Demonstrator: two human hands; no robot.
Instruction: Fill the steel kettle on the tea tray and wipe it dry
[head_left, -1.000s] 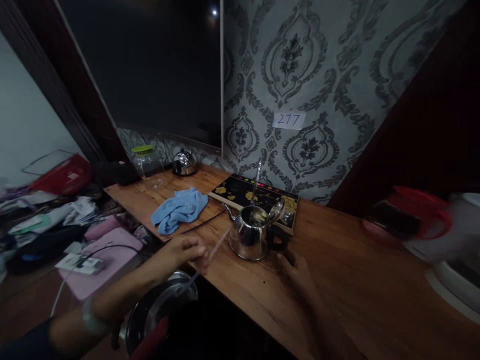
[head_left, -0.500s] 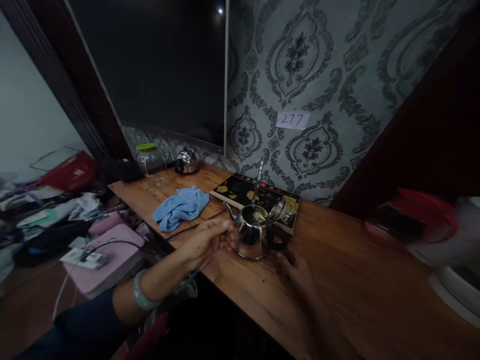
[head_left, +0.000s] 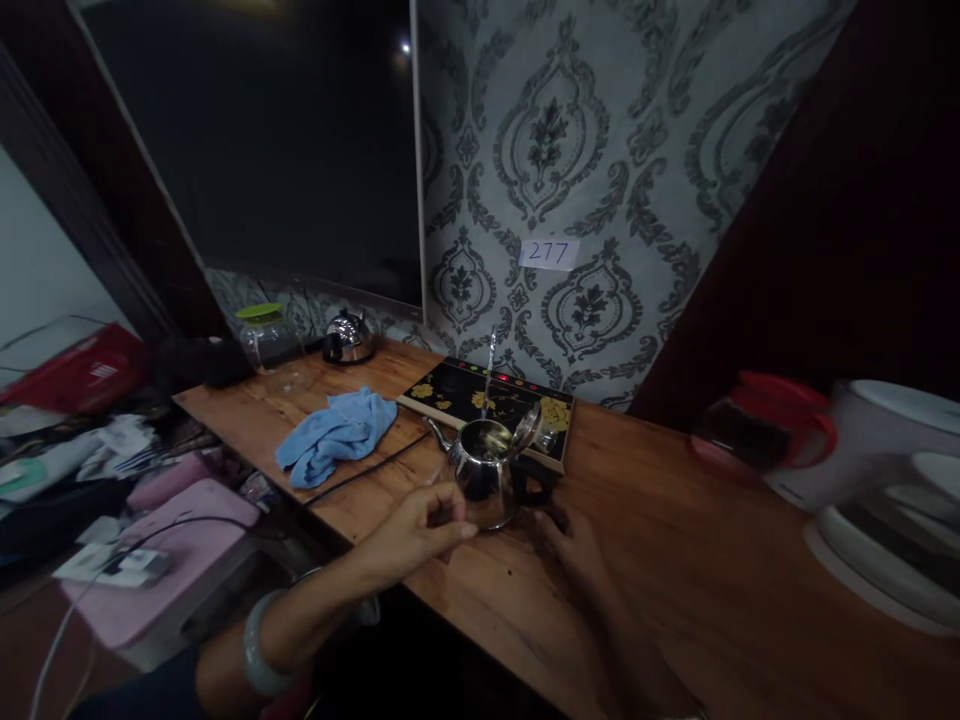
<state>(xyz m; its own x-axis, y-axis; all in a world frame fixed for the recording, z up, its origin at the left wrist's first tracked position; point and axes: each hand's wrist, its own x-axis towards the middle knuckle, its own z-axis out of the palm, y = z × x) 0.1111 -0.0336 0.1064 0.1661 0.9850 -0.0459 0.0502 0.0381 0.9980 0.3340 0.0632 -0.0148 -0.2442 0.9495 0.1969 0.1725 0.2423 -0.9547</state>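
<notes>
Crumpled blue cloth (head_left: 336, 436), clear jar (head_left: 273, 350), dark screen (head_left: 262, 150); blurred red-handled pitcher (head_left: 752, 435), perhaps glass

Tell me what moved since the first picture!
The left hand moved right, in close to the front of the shiny kettle. The right hand stayed near the kettle's black handle. The kettle and blue cloth stayed put.

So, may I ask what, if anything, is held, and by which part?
I can't tell: left hand by the round silver metal kettle, right hand near its curved black handle.
</notes>
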